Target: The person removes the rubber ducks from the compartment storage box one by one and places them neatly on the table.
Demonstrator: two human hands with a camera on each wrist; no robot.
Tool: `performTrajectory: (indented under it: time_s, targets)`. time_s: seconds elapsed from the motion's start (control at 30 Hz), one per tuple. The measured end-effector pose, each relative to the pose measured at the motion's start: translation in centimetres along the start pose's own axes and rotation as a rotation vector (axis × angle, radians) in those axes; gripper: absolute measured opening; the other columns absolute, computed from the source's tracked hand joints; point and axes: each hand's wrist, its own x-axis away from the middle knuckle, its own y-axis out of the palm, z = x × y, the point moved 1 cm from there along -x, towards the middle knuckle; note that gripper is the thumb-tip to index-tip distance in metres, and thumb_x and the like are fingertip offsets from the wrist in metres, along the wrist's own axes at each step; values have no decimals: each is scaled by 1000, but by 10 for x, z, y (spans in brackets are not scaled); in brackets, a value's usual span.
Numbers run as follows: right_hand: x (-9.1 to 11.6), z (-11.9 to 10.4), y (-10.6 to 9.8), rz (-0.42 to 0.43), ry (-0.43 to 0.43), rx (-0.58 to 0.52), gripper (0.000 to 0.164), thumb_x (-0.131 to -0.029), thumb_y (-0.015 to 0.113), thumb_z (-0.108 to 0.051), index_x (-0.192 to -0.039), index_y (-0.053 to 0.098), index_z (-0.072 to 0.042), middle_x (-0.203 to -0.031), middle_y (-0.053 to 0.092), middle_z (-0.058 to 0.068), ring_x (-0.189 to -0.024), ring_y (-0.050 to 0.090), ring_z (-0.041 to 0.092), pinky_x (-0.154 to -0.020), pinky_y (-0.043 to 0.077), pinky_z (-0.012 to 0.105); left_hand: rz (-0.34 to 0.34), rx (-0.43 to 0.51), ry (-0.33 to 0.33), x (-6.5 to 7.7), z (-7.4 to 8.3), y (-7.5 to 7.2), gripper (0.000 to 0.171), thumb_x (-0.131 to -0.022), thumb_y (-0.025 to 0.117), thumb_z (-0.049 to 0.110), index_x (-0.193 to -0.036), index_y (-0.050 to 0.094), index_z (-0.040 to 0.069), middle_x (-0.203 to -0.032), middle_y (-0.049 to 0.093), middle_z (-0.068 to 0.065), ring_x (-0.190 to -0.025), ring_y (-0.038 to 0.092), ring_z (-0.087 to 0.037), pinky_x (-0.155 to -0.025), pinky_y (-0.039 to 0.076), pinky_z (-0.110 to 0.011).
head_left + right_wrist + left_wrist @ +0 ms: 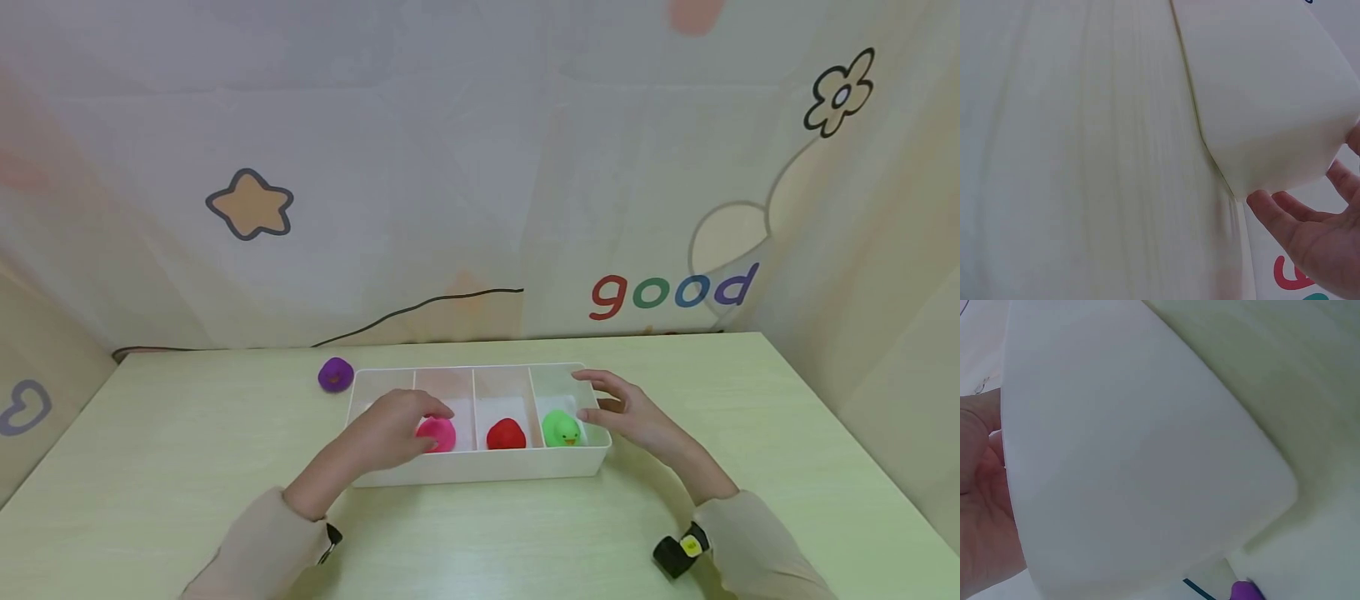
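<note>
White box (480, 468) has 4 parts. Left hand (386, 429) reaches into part 2 from left, thumb and finger around pink toy (441, 433) (cannot tell if pinching). Right hand (630, 412), fingers spread, is near green duck (561, 428) in part 4. Red toy (506, 434) sits in part 3, purple toy (335, 375) just outside.

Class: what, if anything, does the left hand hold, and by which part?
The left hand curves around the pink toy; whether it grips, and where, cannot be told.

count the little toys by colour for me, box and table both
Pink toy: 1
Red toy: 1
Green toy: 1
Purple toy: 1
Total: 4
</note>
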Motion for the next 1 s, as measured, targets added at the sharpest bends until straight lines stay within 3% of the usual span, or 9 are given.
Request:
performTrajectory:
  time_s: [0.27,0.5,0.63,0.77,1.0]
  targets:
    - [2,-3,0,2,-9,-1,56,-88,61,-20,-136,36,-7,-139,32,21,-121,38,46,-91,42,51,-69,-154,-22,-9,5,0,25,-75,69,-1,-100,68,2,-92,67,-6,-85,59,-22,-72,49,-30]
    - [2,-3,0,4,-6,0,56,-88,60,-20,-136,36,-6,-140,31,20,-121,36,47,-91,42,52,-113,-233,-16,-14,7,1,10,-74,71,0,-83,69,5,-67,57,2,-64,48,-14,-61,44,-27]
    - [2,-3,0,4,-4,-3,56,-88,60,-21,-136,36,-6,-140,31,20,-121,37,47,-91,42,52,-124,-228,-14,-16,5,1,9,-74,71,0,-80,68,7,-65,55,4,-64,48,-14,-61,43,-27]
    - [1,-2,1,6,0,-5,56,-87,61,-22,-136,37,-8,-140,32,20,-120,38,46,-92,42,51,-108,-204,15,-14,3,0,12,-74,71,0,-85,70,5,-73,62,2,-69,52,-14,-63,45,-27]
    - [1,-2,0,9,-1,2,56,-87,61,-22,-136,37,-8,-139,32,20,-120,39,46,-92,42,51,-47,-91,52,-8,-1,-4,22,-76,70,4,-98,71,4,-83,67,0,-69,50,-12,-60,42,-23]
